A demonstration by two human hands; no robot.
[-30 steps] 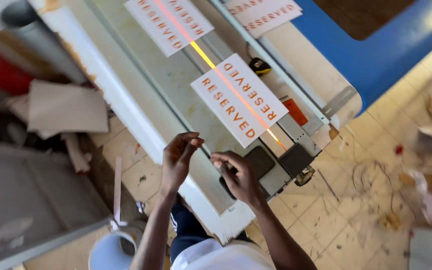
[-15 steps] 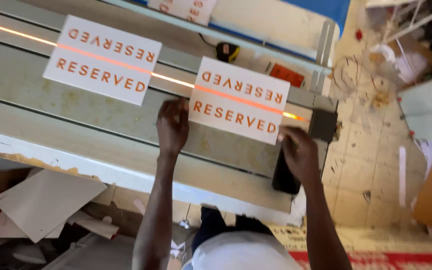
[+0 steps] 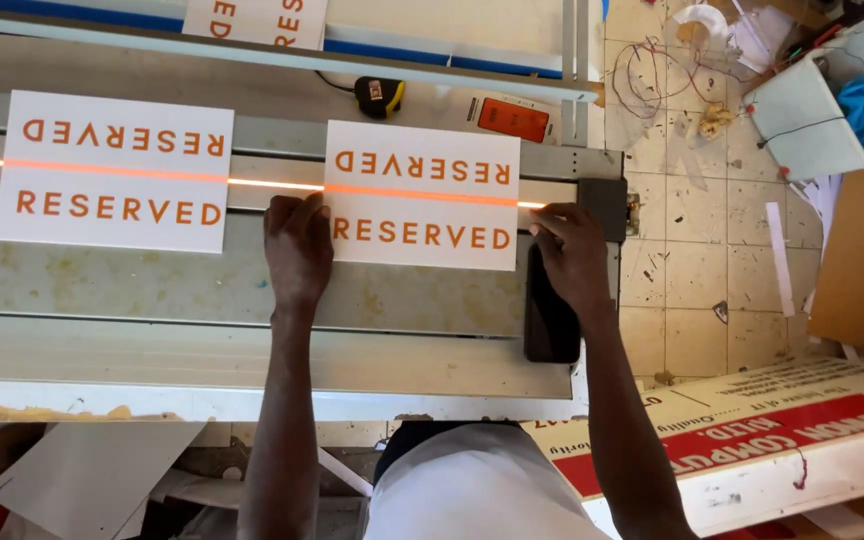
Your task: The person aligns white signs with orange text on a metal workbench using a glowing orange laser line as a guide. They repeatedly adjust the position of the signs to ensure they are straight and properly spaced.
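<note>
A white rectangular sign with orange lettering [image 3: 422, 195] lies flat on a long grey bending bench [image 3: 152, 290], across a glowing orange heating line [image 3: 272, 184]. My left hand [image 3: 297, 245] presses on the sign's left edge, fingers flat. My right hand [image 3: 572, 250] rests at the sign's right edge, fingers on the bench beside it. A second, matching sign [image 3: 114, 170] lies to the left on the same line. A third sign [image 3: 255, 20] is partly visible at the top. A black phone [image 3: 549, 315] lies under my right wrist.
A yellow and black tape measure [image 3: 380, 96] and an orange card [image 3: 513, 119] lie on the far side of the bench. Tiled floor with wires, paper scraps and a white box [image 3: 812, 110] is at right. A red and white printed board [image 3: 752, 440] leans at lower right.
The view has swung so the bench runs level across the frame. My hands have moved from the bench's near edge onto both sides of the sign.
</note>
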